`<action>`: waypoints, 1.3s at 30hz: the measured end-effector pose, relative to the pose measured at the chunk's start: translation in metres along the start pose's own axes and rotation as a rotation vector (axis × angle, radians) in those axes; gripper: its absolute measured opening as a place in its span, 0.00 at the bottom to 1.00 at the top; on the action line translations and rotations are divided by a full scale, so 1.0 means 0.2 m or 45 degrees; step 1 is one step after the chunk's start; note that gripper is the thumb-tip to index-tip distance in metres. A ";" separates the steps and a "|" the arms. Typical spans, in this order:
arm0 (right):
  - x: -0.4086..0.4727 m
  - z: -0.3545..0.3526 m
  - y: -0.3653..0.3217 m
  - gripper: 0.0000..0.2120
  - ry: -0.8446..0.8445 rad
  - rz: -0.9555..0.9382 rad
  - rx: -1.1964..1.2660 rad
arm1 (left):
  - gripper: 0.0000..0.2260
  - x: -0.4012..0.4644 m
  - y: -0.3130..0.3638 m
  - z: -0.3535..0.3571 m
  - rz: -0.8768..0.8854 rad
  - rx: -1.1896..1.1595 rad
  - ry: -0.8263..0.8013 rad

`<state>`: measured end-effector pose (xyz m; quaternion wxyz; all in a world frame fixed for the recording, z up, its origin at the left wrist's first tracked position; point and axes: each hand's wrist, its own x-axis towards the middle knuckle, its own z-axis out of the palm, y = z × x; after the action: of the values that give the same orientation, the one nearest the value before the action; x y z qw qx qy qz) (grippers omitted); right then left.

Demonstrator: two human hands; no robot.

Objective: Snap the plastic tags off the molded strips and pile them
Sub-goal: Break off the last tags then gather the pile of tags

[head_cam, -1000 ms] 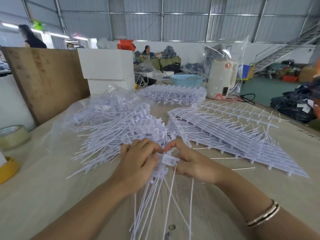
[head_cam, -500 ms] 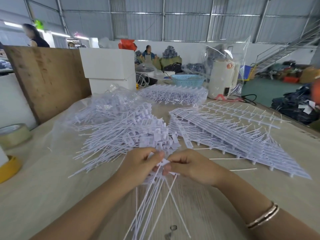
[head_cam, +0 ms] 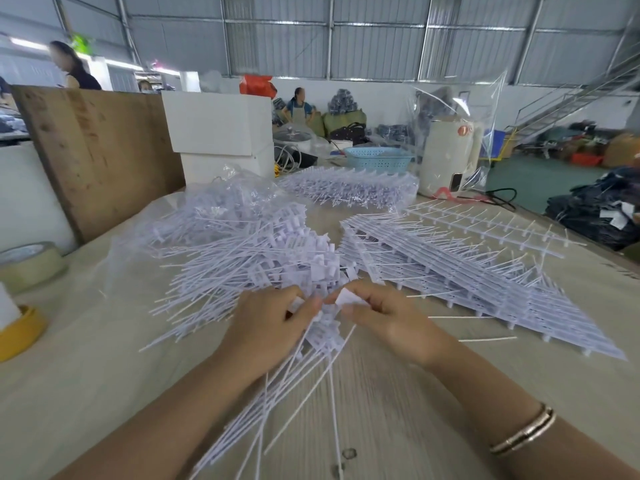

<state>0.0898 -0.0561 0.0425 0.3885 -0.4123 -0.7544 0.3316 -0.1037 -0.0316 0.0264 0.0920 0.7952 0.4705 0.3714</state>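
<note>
Drawn slightly apart since before: left hand (head_cam: 273, 320) gripping the tag bundle (head_cam: 311, 344), right hand (head_cam: 384, 317) pinching one white tag (head_cam: 346, 296), tails fanned lower.

Left hand (head_cam: 268, 323) and right hand (head_cam: 388, 320) close together at centre, fingers (head_cam: 349, 301) curled and pinching, both forearms reaching forward, right wrist bent, knuckles up

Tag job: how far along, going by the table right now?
Done: a big heap of loose tags lies left of centre. In hand: the left hand grips a bunch of tags, tails trailing toward the camera, while the right hand pinches one tag head. Left: a stack of unsnapped strips on the right and a bagged bundle behind. Roughly midway.
</note>
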 end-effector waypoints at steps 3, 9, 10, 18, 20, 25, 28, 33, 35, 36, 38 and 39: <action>0.02 0.09 0.05 0.09 -0.039 -0.016 -0.241 | 0.18 0.00 -0.02 0.02 0.083 0.385 -0.009; 0.04 0.11 0.06 0.27 0.139 -0.022 -0.561 | 0.26 -0.01 -0.01 -0.03 -0.038 0.256 0.073; 0.03 0.10 0.04 0.26 0.158 -0.030 -0.577 | 0.26 -0.01 0.01 -0.06 -0.055 0.262 0.093; -0.14 -0.04 -0.17 0.07 -0.472 0.094 -0.896 | 0.37 -0.07 0.11 -0.38 -0.362 0.729 -0.635; -0.18 0.04 -0.17 0.14 -0.583 0.144 -0.794 | 0.38 -0.14 0.16 -0.34 -0.295 0.845 -0.846; -0.17 0.16 -0.18 0.23 -0.563 0.028 -0.523 | 0.38 -0.19 0.19 -0.24 -0.266 0.919 -0.952; -0.19 0.16 -0.20 0.22 -0.558 0.078 -0.291 | 0.25 -0.22 0.20 -0.21 -0.286 0.976 -0.847; -0.26 0.17 -0.22 0.25 -0.331 0.220 -0.162 | 0.16 -0.26 0.22 -0.14 -0.347 1.004 -0.691; -0.31 0.18 -0.24 0.26 -0.256 0.233 -0.105 | 0.14 -0.26 0.21 -0.18 -0.324 0.903 -0.665; -0.33 0.18 -0.25 0.26 -0.224 0.235 -0.063 | 0.12 -0.26 0.21 -0.22 -0.307 0.849 -0.672; -0.38 0.17 -0.27 0.24 -0.177 0.233 0.021 | 0.09 -0.25 0.18 -0.31 -0.190 0.782 -0.677; -0.40 0.17 -0.28 0.23 -0.166 0.235 0.055 | 0.08 -0.24 0.15 -0.35 -0.100 0.770 -0.661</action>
<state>0.0690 -0.1568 0.0482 0.3152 -0.4494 -0.7295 0.4081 -0.1441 -0.1014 0.0668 -0.0163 0.8353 0.5496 -0.0008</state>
